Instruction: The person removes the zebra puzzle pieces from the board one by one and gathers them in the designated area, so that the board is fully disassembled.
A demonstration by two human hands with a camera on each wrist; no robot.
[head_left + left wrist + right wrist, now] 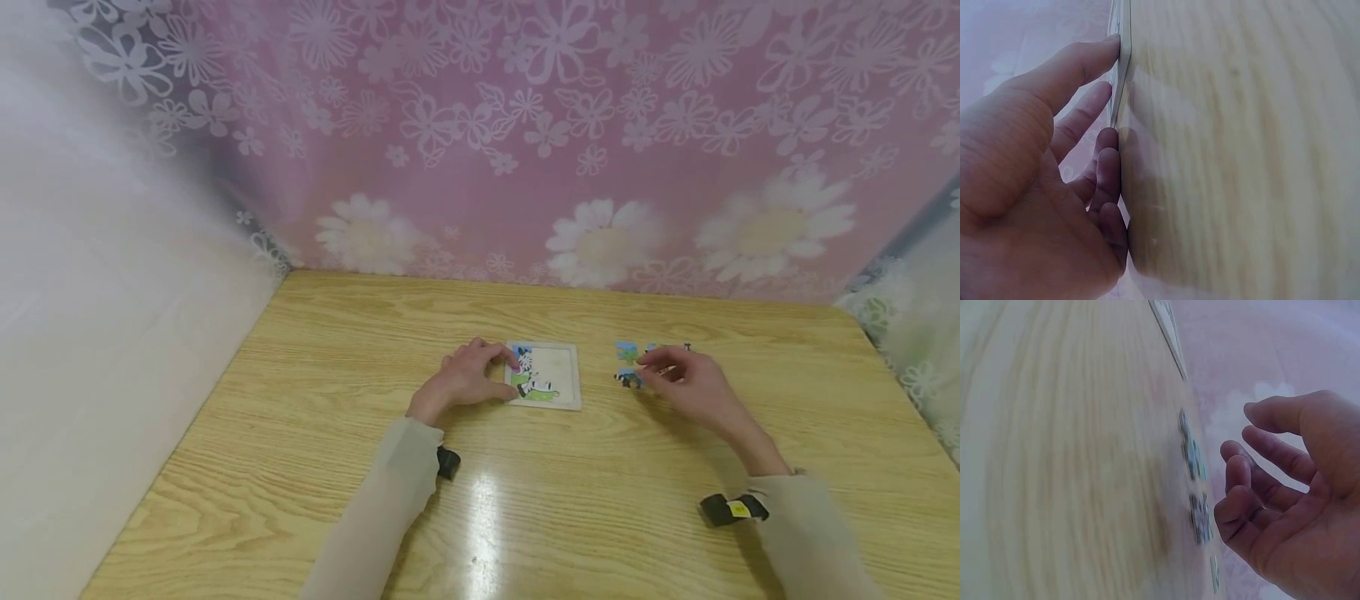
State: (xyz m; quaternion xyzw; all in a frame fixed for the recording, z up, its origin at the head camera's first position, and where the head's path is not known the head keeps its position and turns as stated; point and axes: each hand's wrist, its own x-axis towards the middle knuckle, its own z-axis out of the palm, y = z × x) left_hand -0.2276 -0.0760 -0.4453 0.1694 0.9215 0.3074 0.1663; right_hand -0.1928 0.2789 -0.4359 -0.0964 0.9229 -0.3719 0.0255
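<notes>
A small square puzzle board with a pale rim lies flat on the table. Zebra-picture pieces fill its left side and bottom, while the upper right of the tray shows bare. My left hand rests at the board's left edge, thumb and index fingertip on it, other fingers on the table in the left wrist view. To the right, my right hand hovers over loose puzzle pieces, fingers loosely bent, nothing between thumb and fingertips. In the right wrist view those pieces lie below the fingers.
The wood-grain table runs back to a pink flowered curtain. A white sheet hangs along the left side. Black wrist straps show below both sleeves. Some loose pieces are partly hidden behind the right hand.
</notes>
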